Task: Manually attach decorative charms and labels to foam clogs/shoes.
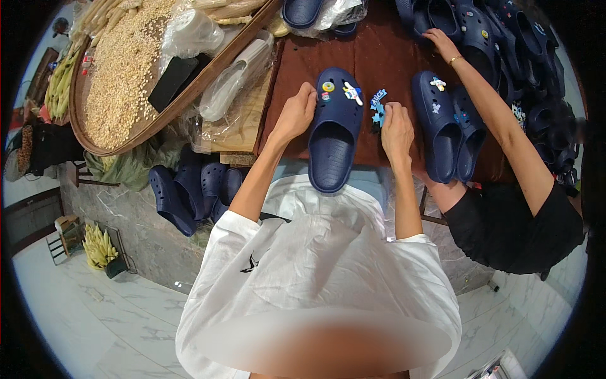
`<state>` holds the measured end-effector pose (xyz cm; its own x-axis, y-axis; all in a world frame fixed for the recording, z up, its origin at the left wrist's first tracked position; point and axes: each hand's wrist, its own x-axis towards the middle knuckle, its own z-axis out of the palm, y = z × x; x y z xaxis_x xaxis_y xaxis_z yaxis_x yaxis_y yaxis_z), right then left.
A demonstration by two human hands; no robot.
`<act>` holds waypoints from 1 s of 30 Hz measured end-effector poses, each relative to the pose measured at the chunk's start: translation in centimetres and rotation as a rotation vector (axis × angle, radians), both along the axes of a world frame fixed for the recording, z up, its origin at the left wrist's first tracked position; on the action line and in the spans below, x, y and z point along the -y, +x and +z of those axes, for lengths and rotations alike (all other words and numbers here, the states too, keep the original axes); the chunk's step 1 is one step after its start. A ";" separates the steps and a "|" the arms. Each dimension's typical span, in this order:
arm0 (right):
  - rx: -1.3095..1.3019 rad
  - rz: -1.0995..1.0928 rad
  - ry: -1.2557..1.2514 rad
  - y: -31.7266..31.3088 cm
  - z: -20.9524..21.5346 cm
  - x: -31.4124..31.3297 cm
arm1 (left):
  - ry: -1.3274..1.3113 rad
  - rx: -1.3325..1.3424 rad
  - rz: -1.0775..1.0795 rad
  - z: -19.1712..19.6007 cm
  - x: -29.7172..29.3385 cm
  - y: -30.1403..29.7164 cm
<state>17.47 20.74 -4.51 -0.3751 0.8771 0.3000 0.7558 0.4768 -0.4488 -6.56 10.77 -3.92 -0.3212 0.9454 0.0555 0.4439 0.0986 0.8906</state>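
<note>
Hands point(297, 114) on navy clog point(334, 129), blue charm point(377, 106)

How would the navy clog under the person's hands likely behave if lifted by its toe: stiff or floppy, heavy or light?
The clog looks moulded foam, so probably light and keeps its shape. Its flat sole on the brown table suggests no rolling. The left hand steadies its side.

A round woven tray point(82, 136) of grain sits above piled navy clogs point(189, 189).

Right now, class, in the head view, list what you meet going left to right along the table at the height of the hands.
Round tray of grain → left hand → navy clog with charms → blue charm → right hand → pair of navy clogs → co-worker's forearm.
</note>
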 end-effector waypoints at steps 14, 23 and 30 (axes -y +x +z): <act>-0.424 0.404 -0.321 -5.0 6.6 4.8 | 0.118 0.305 0.181 4.0 1.2 3.0; -0.457 0.318 -0.396 -4.6 6.2 4.2 | 0.151 0.225 0.115 5.2 1.2 4.9; -0.099 0.055 -0.019 0.3 0.3 -0.6 | 0.156 0.038 0.273 2.9 1.6 3.8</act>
